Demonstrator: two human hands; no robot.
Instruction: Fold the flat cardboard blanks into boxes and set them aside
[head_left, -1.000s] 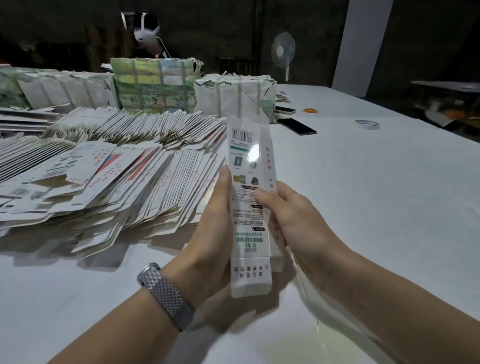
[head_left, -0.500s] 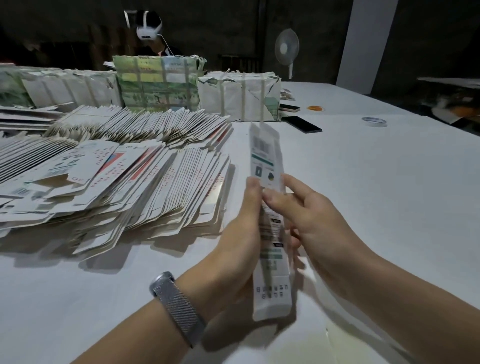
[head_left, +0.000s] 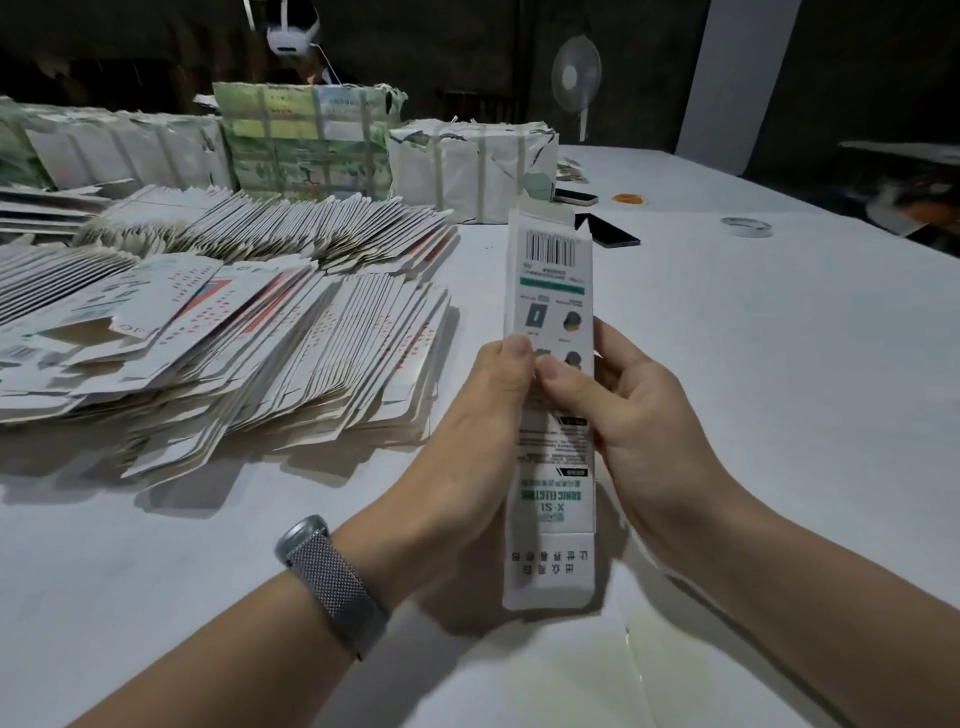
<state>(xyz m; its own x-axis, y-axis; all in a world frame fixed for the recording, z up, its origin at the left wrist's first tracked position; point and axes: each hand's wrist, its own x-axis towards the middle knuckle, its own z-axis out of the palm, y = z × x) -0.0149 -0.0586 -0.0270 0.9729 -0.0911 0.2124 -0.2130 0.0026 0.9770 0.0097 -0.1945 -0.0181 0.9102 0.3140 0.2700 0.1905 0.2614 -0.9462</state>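
Above white table (head_left: 779, 389), blank (head_left: 550, 291) between hands (head_left: 566, 410).

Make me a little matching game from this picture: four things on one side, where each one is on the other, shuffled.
Things
1. carton
2. fan
3. tape roll
4. watch

Places
A. on the left wrist
B. flat on the table, far right
C. held upright between both hands
D. standing in the dark behind the table

Pairs: 1-C, 2-D, 3-B, 4-A. The left hand and right hand both grip the carton, thumbs on its printed face.
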